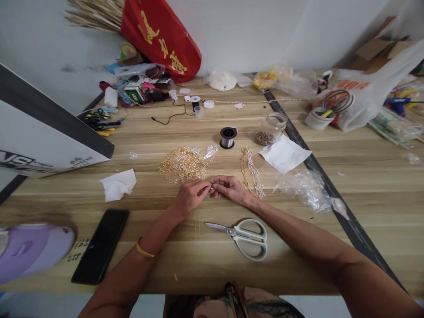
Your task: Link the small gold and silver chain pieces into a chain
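My left hand and my right hand meet fingertip to fingertip over the table, just in front of a heap of gold and silver chains. Both hands are closed in a pinch on something too small to make out. Right of my right hand lie gold and silver bead strands, stretched out side by side. A spool of thin silvery wire stands behind the hands. Scissors with pale handles lie nearer to me, with the blades pointing left.
A black phone and a white paper piece lie left. At right are a jar of beads, a white sheet and crumpled clear plastic. A large box stands at left; a red bag leans at the back.
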Tool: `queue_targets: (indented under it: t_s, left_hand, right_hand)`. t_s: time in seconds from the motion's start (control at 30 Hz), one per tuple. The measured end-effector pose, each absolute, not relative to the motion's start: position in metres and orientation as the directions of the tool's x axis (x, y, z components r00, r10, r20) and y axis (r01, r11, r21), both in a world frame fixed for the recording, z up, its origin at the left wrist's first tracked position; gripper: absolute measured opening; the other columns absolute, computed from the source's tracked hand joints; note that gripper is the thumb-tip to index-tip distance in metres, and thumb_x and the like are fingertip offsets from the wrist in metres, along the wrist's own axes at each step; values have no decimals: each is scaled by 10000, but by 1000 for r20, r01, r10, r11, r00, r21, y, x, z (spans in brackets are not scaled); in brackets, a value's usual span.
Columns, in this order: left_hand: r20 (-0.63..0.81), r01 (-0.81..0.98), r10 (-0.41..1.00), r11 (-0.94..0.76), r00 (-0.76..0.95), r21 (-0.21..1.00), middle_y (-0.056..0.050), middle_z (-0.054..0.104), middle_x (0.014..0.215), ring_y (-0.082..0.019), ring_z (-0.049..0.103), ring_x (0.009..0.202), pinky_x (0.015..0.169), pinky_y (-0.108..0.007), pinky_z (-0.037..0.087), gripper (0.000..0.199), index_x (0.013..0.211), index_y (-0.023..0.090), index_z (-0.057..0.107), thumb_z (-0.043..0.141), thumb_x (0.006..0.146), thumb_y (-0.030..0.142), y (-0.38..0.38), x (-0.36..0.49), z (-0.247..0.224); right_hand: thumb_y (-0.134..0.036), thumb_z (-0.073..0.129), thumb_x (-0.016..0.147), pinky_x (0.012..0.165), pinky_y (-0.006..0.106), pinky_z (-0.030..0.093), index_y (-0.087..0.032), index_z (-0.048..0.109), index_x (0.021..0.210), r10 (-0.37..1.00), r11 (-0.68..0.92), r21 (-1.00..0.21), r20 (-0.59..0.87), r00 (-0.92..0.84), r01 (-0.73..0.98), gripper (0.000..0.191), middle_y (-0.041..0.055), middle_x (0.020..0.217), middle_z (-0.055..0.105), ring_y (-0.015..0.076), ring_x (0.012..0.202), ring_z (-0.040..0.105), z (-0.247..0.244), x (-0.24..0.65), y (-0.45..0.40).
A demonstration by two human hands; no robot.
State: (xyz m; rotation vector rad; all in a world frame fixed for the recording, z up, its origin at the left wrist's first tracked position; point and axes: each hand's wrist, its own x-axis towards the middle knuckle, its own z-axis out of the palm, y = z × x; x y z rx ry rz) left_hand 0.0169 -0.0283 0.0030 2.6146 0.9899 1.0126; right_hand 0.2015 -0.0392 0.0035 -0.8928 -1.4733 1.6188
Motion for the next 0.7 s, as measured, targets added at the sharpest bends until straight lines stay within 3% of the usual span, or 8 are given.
queue_targets:
  t_s: [0.4, 0.7]
  left_hand:
    - [573, 543, 615, -776, 542, 320, -27, 668, 660, -124, 598, 614, 625, -228, 448, 119, 759, 167, 645, 553, 831, 144, -30, 18, 4]
    - [549, 511, 668, -741, 502, 436, -26, 682, 685, -123, 615, 629, 616, -222, 458, 78, 784, 168, 647, 583, 826, 183, -30, 19, 3]
  right_hand:
    - [-439, 633, 798, 542, 217, 514, -118, 622, 830, 892, -79, -990, -17, -452, -119, 323, 27, 698, 662, 88, 536, 597, -2, 201, -38]
    - [-463, 589, 828, 528, 222, 521, -137, 569, 834, 905, -40, -994, 8, -425, -104, 327, 20, 683, 657, 102, 527, 619, 1, 200, -44]
